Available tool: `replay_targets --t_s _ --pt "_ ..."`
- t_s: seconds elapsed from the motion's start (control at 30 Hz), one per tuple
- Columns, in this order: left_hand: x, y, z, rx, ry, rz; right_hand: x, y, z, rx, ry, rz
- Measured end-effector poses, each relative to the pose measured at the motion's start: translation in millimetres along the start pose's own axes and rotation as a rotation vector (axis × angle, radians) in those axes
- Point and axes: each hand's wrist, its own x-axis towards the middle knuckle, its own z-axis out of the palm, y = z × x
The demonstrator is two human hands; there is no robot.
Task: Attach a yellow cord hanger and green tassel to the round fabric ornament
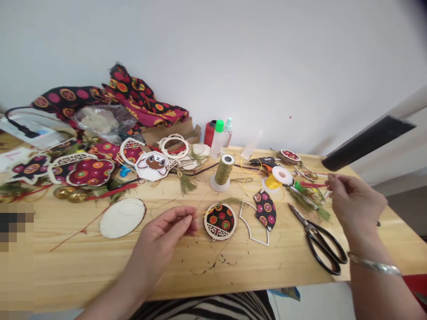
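My left hand [171,229] is pinched just left of a round ornament [220,221] with patterned dark fabric and a pale cut-out frame. A short yellow cord [208,212] lies at the ornament's left edge, close to those fingertips; whether they grip it is unclear. Raised at the right, my right hand [355,200] has thumb and fingers pressed together, and what they hold is too fine to make out. To the ornament's right lie a fan-shaped fabric piece [266,210] and a pale fan-shaped frame [248,226]. Black-handled scissors [320,242] lie below my right hand.
Behind stand an olive thread spool [224,171], a yellow cord spool [276,178], a green-capped bottle [218,138] and a glue gun [265,164]. Several fabric ornaments [90,171] crowd the left. An oval pale piece [122,218] lies in front. A black object [367,142] juts in at right.
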Motion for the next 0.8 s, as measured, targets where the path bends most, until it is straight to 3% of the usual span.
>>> replay_targets --t_s 0.07,0.13,0.23,0.27,0.3,0.4,0.5,0.63,0.8 --pt "0 -9 -4.0 -0.028 -0.009 -0.015 11 15 7 -0.151 -0.063 -0.015" --pt "-1 -15 -6.7 -0.036 -0.013 -0.036 8 14 10 -0.239 -0.115 -0.055" --pt "-1 -20 -8.9 -0.015 -0.029 -0.071 -18 -18 10 -0.285 -0.069 -0.147" --pt "-1 -20 -9.0 -0.001 -0.037 -0.079 -30 -35 11 -0.228 -0.025 -0.257" --pt "0 -20 -8.9 0.017 -0.043 -0.085 -42 -53 13 -0.094 -0.069 -0.411" --pt "0 -20 -7.6 0.081 -0.043 -0.099 -71 -106 25 0.202 -0.535 -0.740" --pt "-3 -18 -7.0 0.136 -0.040 -0.115 -83 -138 45 0.146 -0.660 -0.920" --pt "-9 -15 -8.0 0.161 -0.042 -0.137 -86 -145 69 0.117 -0.708 -1.020" --pt "-9 -10 -5.7 0.199 -0.026 -0.104 -85 -137 77 0.202 -0.667 -0.972"
